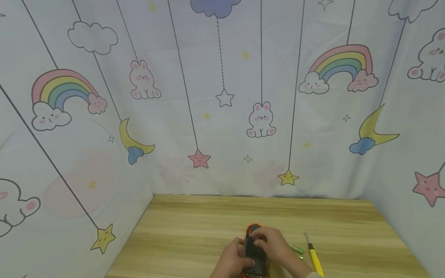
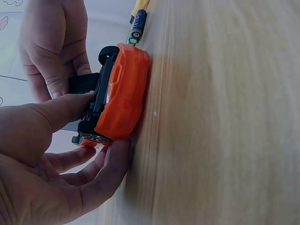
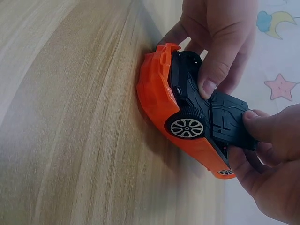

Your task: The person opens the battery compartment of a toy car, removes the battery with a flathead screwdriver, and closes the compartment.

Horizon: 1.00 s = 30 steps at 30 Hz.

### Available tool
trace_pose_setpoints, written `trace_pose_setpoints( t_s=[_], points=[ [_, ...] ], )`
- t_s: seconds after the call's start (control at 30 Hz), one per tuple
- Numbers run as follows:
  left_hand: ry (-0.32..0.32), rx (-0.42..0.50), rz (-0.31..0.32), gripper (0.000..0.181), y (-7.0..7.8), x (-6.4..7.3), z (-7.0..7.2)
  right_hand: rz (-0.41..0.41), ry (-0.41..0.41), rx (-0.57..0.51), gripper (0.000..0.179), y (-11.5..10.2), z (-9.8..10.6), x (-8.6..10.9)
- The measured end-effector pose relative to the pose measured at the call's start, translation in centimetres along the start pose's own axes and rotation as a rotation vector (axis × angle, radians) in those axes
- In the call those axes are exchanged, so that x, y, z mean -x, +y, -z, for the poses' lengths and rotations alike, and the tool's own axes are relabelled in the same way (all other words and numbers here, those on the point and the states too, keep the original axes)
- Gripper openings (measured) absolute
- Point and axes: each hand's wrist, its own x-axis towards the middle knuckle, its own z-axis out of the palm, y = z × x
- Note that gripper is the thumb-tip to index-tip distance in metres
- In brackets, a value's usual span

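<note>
An orange toy car lies upside down on the table, its black underside and wheels facing up. My left hand grips one end of it, thumb on the underside and fingers along the orange body. With thumb and fingers my right hand pinches a black battery cover, which is tilted up from the underside. What lies beneath the cover is mostly hidden. Beside the right hand are green batteries, also seen as a battery with a dark wrapper in the left wrist view.
A screwdriver with a yellow handle lies right of the batteries, its tip pointing away. The wood-grain table is bordered at the back and sides by a white printed curtain.
</note>
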Motion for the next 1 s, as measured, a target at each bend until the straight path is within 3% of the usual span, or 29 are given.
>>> trace_pose_setpoints(
  t_s=[0.27,0.57,0.83,1.0],
  points=[
    [-0.005,0.009,0.0,0.055,-0.1,0.1,0.0,0.026,0.018,0.062,0.019,-0.1,-0.4,0.0],
    [-0.005,0.011,0.014,0.055,0.1,0.0,0.0,0.048,-0.03,0.061,0.021,0.3,-0.1,-0.5],
    [-0.01,-0.003,0.017,0.055,0.0,-0.2,0.2,-0.034,-0.095,0.0,0.021,0.9,0.2,-0.9],
    [0.001,-0.025,0.0,0.055,0.0,-0.2,0.1,-0.021,-0.124,0.036,0.023,1.0,0.4,-1.1]
  ],
)
